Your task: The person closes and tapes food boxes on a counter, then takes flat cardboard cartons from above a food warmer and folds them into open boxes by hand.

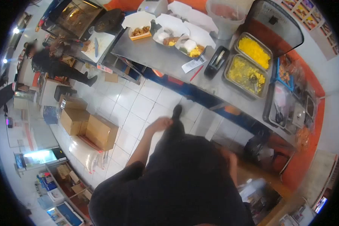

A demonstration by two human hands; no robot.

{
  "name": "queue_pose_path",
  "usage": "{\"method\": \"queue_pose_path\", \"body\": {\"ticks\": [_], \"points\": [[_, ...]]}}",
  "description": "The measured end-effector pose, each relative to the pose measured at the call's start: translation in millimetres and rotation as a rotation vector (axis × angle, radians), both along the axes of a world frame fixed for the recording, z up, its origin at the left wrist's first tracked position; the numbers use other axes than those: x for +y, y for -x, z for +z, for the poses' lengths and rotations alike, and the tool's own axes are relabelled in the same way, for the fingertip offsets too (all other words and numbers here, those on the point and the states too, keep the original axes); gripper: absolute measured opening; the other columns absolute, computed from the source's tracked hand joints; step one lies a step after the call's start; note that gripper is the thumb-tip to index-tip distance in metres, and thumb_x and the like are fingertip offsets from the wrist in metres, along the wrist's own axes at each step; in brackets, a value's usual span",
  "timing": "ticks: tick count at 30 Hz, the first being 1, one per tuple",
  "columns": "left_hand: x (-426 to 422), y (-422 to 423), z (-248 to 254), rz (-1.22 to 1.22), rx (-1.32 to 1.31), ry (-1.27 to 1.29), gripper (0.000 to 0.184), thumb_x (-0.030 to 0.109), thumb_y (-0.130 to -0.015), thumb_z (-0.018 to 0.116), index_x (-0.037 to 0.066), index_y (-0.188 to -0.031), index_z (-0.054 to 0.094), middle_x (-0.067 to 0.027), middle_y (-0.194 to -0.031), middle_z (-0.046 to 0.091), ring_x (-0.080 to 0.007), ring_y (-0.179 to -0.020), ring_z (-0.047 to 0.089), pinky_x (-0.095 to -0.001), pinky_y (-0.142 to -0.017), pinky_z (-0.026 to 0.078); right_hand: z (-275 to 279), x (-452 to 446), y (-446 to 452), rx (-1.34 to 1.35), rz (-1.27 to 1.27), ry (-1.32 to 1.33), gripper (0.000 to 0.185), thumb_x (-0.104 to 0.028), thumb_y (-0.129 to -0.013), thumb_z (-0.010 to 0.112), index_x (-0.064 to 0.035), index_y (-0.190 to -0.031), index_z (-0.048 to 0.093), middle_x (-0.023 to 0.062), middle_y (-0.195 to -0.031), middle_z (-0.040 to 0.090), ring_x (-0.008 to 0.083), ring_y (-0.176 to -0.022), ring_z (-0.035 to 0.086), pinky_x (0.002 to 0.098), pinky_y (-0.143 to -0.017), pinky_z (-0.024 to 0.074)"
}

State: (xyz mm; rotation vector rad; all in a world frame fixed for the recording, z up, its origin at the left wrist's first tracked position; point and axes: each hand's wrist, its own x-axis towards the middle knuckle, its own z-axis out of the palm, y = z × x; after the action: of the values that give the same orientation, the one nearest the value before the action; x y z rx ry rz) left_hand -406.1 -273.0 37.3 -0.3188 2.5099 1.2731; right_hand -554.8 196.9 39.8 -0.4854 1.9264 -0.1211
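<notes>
My left hand [162, 124] hangs over the tiled floor beside my leg, its fingers loosely curled, with no object showing in them. Motion softens its outline. On my other side, part of my right hand [229, 156] shows close against my body; its fingers are hidden. Neither hand touches the steel counter [154, 56] in front of me. Nearest on that counter are a printed slip [194, 64], a red pen [196, 73], a tape dispenser [217, 61] and open food boxes with rice [194, 47] and other food.
Metal trays of yellow food [254, 51] and a blue basket [285, 73] line the counter's right part. Cardboard boxes [101, 132] and a white sack [83, 153] sit on the floor at left. Another person [51, 62] stands by a cutting board [98, 47] with a knife.
</notes>
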Motion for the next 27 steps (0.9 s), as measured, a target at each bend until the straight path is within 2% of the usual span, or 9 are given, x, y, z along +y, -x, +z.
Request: {"method": "queue_pose_path", "body": {"ticks": [3, 6, 8, 11, 17, 19, 23, 25, 27], "points": [[-43, 101, 60, 0.181, 0.111, -0.043, 0.013, 0.01, -0.091, 0.064, 0.004, -0.102, 0.07, -0.016, -0.1, 0.071, -0.0291, -0.087, 0.068, -0.0379, -0.076, 0.055, -22, -42, 37, 0.05, -0.005, -0.027, 0.03, -0.022, -0.097, 0.055, 0.0012, -0.109, 0.069, 0.0252, -0.116, 0.069, 0.042, -0.106, 0.068, 0.047, -0.087, 0.0535], [-122, 197, 39, 0.284, 0.426, 0.045, 0.012, 0.009, -0.092, 0.064, 0.003, -0.102, 0.069, -0.0147, -0.1, 0.07, -0.0264, -0.081, 0.068, -0.0366, -0.072, 0.055, -39, -84, 69, 0.14, -0.073, 0.031, 0.027, -0.02, -0.096, 0.056, 0.0018, -0.106, 0.069, 0.0275, -0.109, 0.07, 0.043, -0.097, 0.069, 0.0489, -0.082, 0.0542], [-171, 252, 48, 0.377, 0.499, 0.097, 0.013, 0.01, -0.092, 0.065, 0.002, -0.102, 0.069, -0.0149, -0.101, 0.071, -0.026, -0.079, 0.068, -0.0365, -0.07, 0.055, -10, -131, 97, 0.29, -0.224, 0.477, 0.027, -0.02, -0.096, 0.058, 0.0008, -0.109, 0.068, 0.0273, -0.105, 0.07, 0.0435, -0.096, 0.068, 0.0479, -0.082, 0.0536], [-237, 335, 67, 0.444, 0.441, 0.215, 0.017, 0.012, -0.093, 0.067, 0.003, -0.107, 0.07, -0.015, -0.1, 0.072, -0.0261, -0.076, 0.068, -0.0376, -0.07, 0.055, 61, -245, 132, 0.375, -0.479, 0.433, 0.026, -0.023, -0.096, 0.059, -0.0005, -0.107, 0.067, 0.0248, -0.095, 0.069, 0.0442, -0.092, 0.067, 0.0472, -0.08, 0.0517], [-227, 384, 74, -0.118, 0.456, 0.143, 0.02, 0.018, -0.094, 0.068, 0.005, -0.108, 0.069, -0.013, -0.095, 0.073, -0.0258, -0.08, 0.071, -0.038, -0.072, 0.055, 50, -370, 175, 0.529, -0.494, 0.595, 0.021, -0.021, -0.097, 0.058, -0.0039, -0.109, 0.058, 0.0261, -0.1, 0.067, 0.0461, -0.092, 0.067, 0.0545, -0.08, 0.0518], [-206, 368, 66, -0.396, 0.32, 0.12, 0.021, 0.019, -0.095, 0.064, 0.01, -0.113, 0.07, -0.013, -0.113, 0.071, -0.0333, -0.098, 0.07, -0.041, -0.082, 0.056, 47, -396, 184, 0.65, -0.65, 0.322, 0.027, -0.022, -0.096, 0.058, -0.0044, -0.116, 0.053, 0.0258, -0.102, 0.067, 0.0464, -0.091, 0.068, 0.0563, -0.081, 0.0534], [-175, 355, 33, -0.592, 0.347, 0.198, 0.028, 0.023, -0.095, 0.063, 0.01, -0.119, 0.067, -0.0126, -0.129, 0.063, -0.0332, -0.105, 0.068, -0.0473, -0.089, 0.055, 20, -408, 201, 0.695, -0.611, 0.332, 0.028, -0.024, -0.096, 0.059, -0.0027, -0.113, 0.049, 0.0259, -0.093, 0.068, 0.0474, -0.088, 0.066, 0.0564, -0.077, 0.0522], [-172, 335, 24, -0.655, 0.237, 0.205, 0.03, 0.025, -0.095, 0.063, 0.01, -0.121, 0.064, -0.0139, -0.135, 0.058, -0.035, -0.103, 0.068, -0.0491, -0.086, 0.057, 6, -410, 202, 0.581, -0.526, 0.205, 0.037, -0.02, -0.093, 0.058, -0.0045, -0.125, 0.05, 0.0236, -0.1, 0.069, 0.0453, -0.091, 0.068, 0.0552, -0.081, 0.0557], [-170, 334, 5, -0.642, 0.443, 0.327, 0.033, 0.023, -0.096, 0.061, 0.01, -0.127, 0.062, -0.0161, -0.136, 0.054, -0.0392, -0.102, 0.068, -0.0512, -0.083, 0.058, 34, -413, 205, 0.666, -0.562, 0.352, 0.047, -0.016, -0.092, 0.058, -0.0088, -0.138, 0.051, 0.0202, -0.102, 0.069, 0.0421, -0.095, 0.067, 0.0535, -0.082, 0.0555]]}}
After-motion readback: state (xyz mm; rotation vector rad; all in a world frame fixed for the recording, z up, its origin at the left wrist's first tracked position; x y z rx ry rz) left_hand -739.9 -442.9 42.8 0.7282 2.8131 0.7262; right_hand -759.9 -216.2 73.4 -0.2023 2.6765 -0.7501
